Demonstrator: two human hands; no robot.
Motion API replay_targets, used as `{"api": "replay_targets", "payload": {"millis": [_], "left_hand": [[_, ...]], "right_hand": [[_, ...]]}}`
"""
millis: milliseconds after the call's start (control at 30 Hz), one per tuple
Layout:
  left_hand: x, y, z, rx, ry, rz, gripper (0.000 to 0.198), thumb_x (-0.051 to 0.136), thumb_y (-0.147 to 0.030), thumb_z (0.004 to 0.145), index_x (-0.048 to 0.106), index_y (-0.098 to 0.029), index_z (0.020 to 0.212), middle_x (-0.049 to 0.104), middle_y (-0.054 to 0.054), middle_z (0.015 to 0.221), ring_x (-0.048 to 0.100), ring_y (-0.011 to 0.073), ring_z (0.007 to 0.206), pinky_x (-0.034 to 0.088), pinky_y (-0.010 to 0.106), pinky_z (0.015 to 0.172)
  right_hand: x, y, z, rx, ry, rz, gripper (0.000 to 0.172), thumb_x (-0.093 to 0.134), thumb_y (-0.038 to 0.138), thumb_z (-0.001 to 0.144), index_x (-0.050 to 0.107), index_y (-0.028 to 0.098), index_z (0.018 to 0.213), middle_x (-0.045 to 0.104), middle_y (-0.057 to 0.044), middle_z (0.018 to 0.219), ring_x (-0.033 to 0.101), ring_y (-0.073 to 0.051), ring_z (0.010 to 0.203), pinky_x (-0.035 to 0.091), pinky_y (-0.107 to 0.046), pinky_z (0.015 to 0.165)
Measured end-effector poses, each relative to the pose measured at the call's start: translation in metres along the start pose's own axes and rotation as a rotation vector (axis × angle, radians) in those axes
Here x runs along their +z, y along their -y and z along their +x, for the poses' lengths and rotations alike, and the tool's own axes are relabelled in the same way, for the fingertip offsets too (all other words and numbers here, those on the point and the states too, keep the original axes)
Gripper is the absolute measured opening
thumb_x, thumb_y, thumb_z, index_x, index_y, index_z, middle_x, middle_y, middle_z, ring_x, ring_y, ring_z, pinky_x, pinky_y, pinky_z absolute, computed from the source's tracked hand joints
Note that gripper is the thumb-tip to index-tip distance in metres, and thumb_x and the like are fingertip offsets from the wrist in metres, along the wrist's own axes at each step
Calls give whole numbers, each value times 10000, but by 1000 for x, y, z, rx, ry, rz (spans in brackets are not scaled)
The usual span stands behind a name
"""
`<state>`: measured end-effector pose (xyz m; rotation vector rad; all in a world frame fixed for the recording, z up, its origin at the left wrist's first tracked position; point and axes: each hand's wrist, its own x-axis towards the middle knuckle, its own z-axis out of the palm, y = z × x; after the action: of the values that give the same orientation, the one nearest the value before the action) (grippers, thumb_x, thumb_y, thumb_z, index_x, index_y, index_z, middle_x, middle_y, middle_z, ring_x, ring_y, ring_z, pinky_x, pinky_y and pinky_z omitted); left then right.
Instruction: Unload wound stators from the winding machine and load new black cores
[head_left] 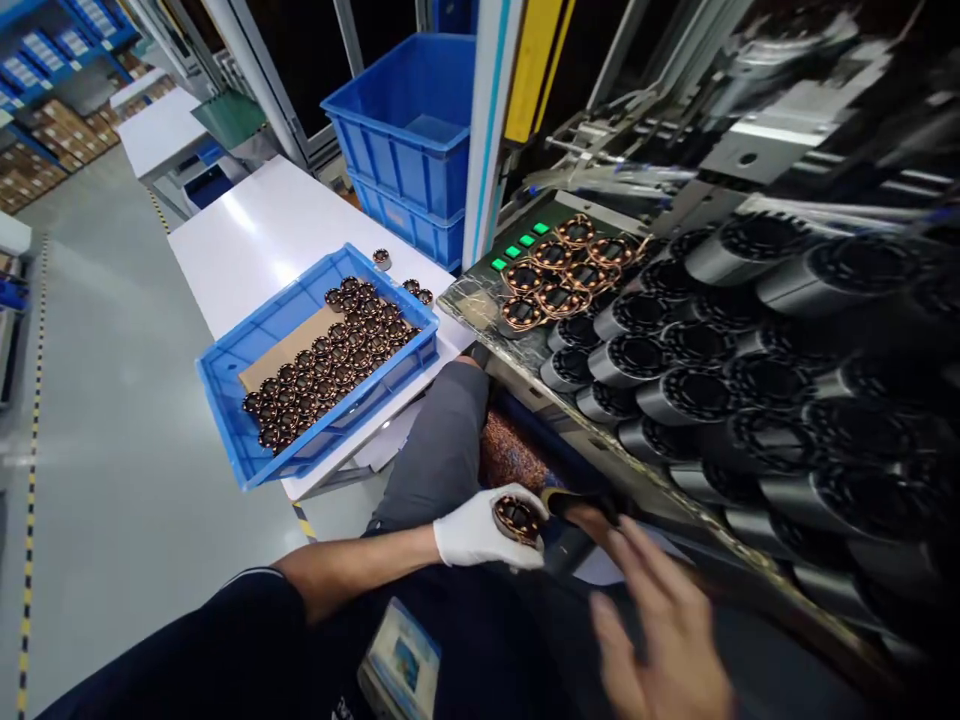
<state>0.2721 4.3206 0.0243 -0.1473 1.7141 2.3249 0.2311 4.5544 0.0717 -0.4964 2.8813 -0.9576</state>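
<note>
A: Filling the right half of the view, what is the largest item?

B: A sloped rack of dark metal cylinders (750, 400), lying in rows with their toothed ends outward. At its upper left sits a control panel (480, 300) with green lit buttons (517, 250), and a cluster of copper-wound stators (562, 270) rests just beside the buttons.

A: And to the left?

B: A white tabletop (255, 230) carries a shallow blue tray (232, 400) lined with cardboard and holding many small wound stators in rows. A few loose ones (416, 290) lie on the tabletop beside the tray's far corner. Behind it stand two stacked blue bins (412, 150).

A: Where is the held part?

B: Low in the centre. The left hand (480, 530), in a white glove, has its fingers (517, 555) clamped round one copper-wound stator (517, 518), coil face up, above the person's lap and near the rack's lower edge.

A: The other hand?

B: The right hand (667, 640) is bare and blurred, fingers spread apart, holding nothing, just right of the stator and apart from it.
</note>
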Motion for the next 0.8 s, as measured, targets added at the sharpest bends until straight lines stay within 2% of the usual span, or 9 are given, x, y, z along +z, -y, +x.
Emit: {"api": "replay_targets", "payload": {"millis": [67,133,200,233,400,500,567,633,800], "left_hand": [[-2,-27,4,8,21,9,732,1077,-563,606,809,-311,1239,859,103,1029,886,417,877,758,551,736],[-3,-58,6,42,14,18,754,1091,-492,677,784,-230,1314,864,121,1210,880,410,1079,764,556,972],[-2,-85,7,42,62,-12,860,1118,-364,694,745,-222,1456,787,130,1518,765,397,1448,626,502,1294],[-1,-95,7,35,87,-31,923,1113,-319,726,704,-211,1547,749,147,1591,720,395,1519,582,497,1346],[7,-115,6,-78,149,-86,1144,1099,-328,826,500,-201,1792,717,205,1644,792,373,1405,621,513,1287],[10,-113,3,-62,120,-55,1047,1096,-323,811,584,-200,1716,615,171,1778,642,366,1625,529,462,1387],[10,-113,3,-91,133,-27,906,1073,-336,816,666,-184,1612,718,160,1664,705,351,1550,582,450,1326],[10,-114,4,-108,147,70,683,1046,-329,811,754,-170,1408,848,129,1395,830,311,1278,674,417,1154],[19,-120,8,63,82,393,338,934,-306,791,687,-209,1000,796,10,956,752,186,855,637,302,826]], "right_hand": [[-2,29,-6,-352,-63,36,896,646,438,1045,342,556,1880,666,-107,1725,712,-445,1540,704,-716,1161],[-11,51,3,-579,-170,-17,921,662,123,1087,335,333,1923,751,-166,1584,799,-359,1369,710,-573,1140],[-21,63,16,-638,-256,-94,962,736,-2,1044,397,272,1901,843,-133,1315,825,-279,1116,695,-444,1047],[-26,66,21,-644,-290,-118,978,773,-28,1022,421,253,1889,852,-115,1224,818,-257,1029,691,-412,997],[-38,69,25,-617,-570,-157,1048,909,18,968,432,242,1873,829,-164,1351,816,-292,1234,708,-412,1040],[-44,62,20,-667,-459,-136,760,866,-21,987,642,151,1693,864,-133,1249,818,-264,1157,687,-388,979],[-49,57,20,-663,-362,-122,517,842,-21,1008,756,114,1500,861,-94,1085,789,-222,956,635,-375,834],[-52,53,21,-629,-309,-135,351,852,65,1041,791,124,1381,840,-92,1041,748,-222,887,602,-388,792],[-48,51,16,-608,-179,-108,335,796,198,1115,747,71,1421,829,-190,1283,773,-274,1088,650,-413,959]]}}
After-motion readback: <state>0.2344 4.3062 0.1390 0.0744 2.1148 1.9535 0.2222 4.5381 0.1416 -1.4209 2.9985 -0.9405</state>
